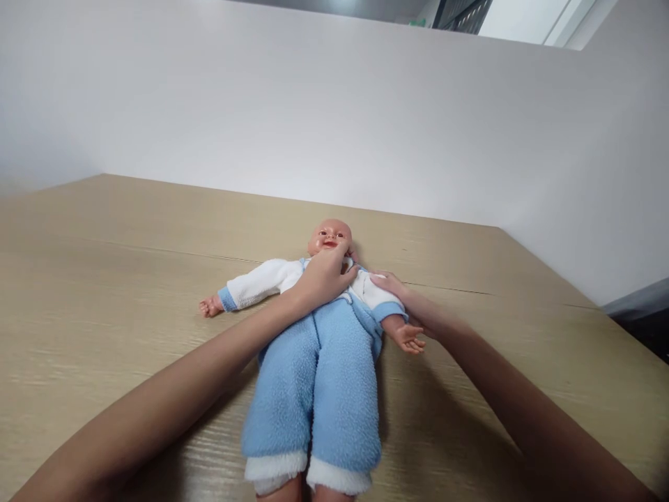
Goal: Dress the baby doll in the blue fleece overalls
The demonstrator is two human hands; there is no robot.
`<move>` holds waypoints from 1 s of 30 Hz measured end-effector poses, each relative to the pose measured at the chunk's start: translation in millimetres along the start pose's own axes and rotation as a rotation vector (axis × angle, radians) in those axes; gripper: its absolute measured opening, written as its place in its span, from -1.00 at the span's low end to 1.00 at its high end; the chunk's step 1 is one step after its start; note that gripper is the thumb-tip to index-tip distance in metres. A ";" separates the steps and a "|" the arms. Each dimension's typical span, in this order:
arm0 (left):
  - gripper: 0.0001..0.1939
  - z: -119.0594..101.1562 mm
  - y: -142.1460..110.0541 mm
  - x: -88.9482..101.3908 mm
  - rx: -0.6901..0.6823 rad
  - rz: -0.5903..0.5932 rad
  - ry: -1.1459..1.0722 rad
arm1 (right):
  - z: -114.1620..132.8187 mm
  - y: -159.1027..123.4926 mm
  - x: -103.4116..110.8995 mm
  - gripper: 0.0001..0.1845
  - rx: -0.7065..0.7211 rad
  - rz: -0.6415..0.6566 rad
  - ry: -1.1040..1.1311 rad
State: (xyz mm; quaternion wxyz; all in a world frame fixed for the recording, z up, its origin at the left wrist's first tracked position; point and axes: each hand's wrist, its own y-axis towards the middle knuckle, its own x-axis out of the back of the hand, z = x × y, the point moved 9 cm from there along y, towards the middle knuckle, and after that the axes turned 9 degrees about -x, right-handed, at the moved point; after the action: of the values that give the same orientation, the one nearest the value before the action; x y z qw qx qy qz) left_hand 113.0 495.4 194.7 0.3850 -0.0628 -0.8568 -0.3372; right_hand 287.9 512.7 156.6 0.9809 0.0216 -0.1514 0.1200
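A baby doll lies on its back on the wooden table, its head away from me and its legs toward me. It wears fluffy blue overalls over a white top with blue cuffs. My left hand grips it at the collar and upper chest, the fingers reaching up to the chin and the thumb lying across the chest. On the right, my right hand holds the doll's sleeved upper arm, thumb side on the shoulder. Most of that hand's fingers are hidden behind the arm. The doll's other arm stretches out to the left.
The wooden table spreads around the doll, with a thin seam running across it. A white wall rises behind its far edge, with an opening above. Something dark stands beyond the table's right edge.
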 end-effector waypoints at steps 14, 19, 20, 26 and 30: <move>-0.86 -2.8 -3.2 -6.4 0.020 0.044 0.094 | -60.4 -72.1 80.1 -0.39 -0.161 -0.065 -0.210; -0.81 -9.2 -2.6 -2.6 -0.002 0.064 0.172 | -40.8 -80.2 82.8 -0.48 0.001 -0.152 -0.523; -0.81 -12.0 -2.8 2.1 -0.019 0.050 0.208 | -37.0 -81.6 81.3 -0.50 0.042 -0.158 -0.572; -0.69 -16.1 -32.4 48.8 -0.055 -0.081 0.350 | 0.8 -102.7 70.3 -0.36 0.337 -0.319 -0.730; -0.74 -2.7 -78.9 68.3 -0.062 -0.135 0.183 | 22.5 -112.7 36.4 -0.56 0.366 -0.170 -0.505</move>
State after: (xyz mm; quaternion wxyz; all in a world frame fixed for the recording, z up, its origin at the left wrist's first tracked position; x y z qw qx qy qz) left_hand 38.2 423.0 202.1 0.4357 0.0142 -0.8097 -0.3929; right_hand 342.3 409.9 188.3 0.8986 0.2395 -0.3638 0.0537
